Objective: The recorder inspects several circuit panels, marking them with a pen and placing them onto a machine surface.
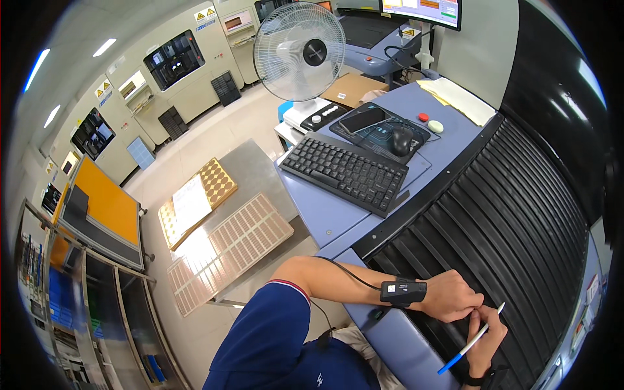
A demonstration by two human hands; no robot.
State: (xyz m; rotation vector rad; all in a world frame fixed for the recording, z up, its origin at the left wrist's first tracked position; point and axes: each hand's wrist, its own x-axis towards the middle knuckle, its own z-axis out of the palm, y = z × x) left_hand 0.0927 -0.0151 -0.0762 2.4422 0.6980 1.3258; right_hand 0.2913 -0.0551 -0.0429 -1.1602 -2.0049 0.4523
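Note:
My left hand (451,296) is closed, its fingers curled, over the black ribbed cover (448,240). Around that wrist sits a small black device (403,292) with a cable running up the arm. My right hand (485,338) is just below, its fingers closed around a slim white pen (473,339) with a blue end. The pen slants, blue end toward the lower left. The fingertips of both hands meet; whether anything is pinched between them is hidden. A black band (479,379) circles my right wrist.
Beyond the cover, a blue-grey desk (312,208) carries a black keyboard (344,169), a mouse (402,140), a phone (365,119) and yellowish paper (458,101). A fan (299,52) stands behind. Patterned panels (234,244) lie on a metal table at left, near a rack (117,292).

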